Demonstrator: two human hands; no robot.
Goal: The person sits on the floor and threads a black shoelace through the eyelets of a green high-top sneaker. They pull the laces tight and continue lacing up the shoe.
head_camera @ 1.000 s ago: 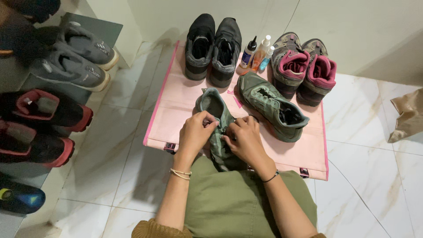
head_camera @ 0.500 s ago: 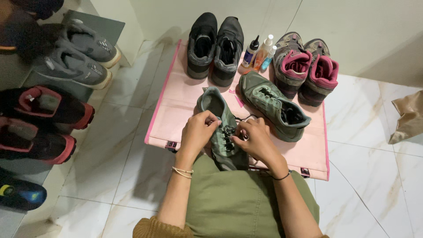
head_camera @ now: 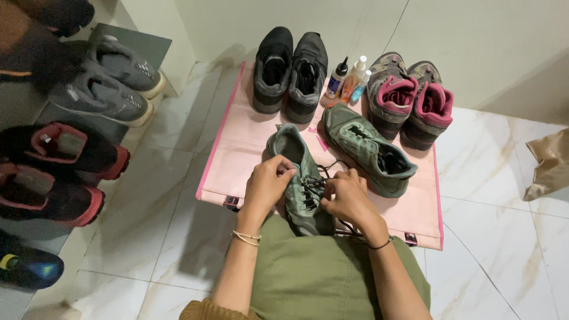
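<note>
- Green shoe (head_camera: 299, 178) front and centre, heel toward the lap, toe out over the pink mat (head_camera: 237, 154), sole partly on the olive-clad knee.
- Left hand (head_camera: 268, 185) clamped on the shoe's left side, grip closed around the upper by the laces.
- Right hand (head_camera: 347, 195) pinched shut on the dark laces (head_camera: 312, 185), fingers curled tight over the middle of the shoe.
- Second green shoe (head_camera: 367, 148) lying just beside on the mat, angled to the right, laces loose.
- Black pair (head_camera: 290, 68) at the far edge of the mat, grey-and-pink pair (head_camera: 409, 101) further right.
- Three small bottles (head_camera: 351, 80) standing between those two pairs.
- More shoes on the rack (head_camera: 89, 106) along the left; brown paper bag (head_camera: 548, 163) on the marble floor at right.
</note>
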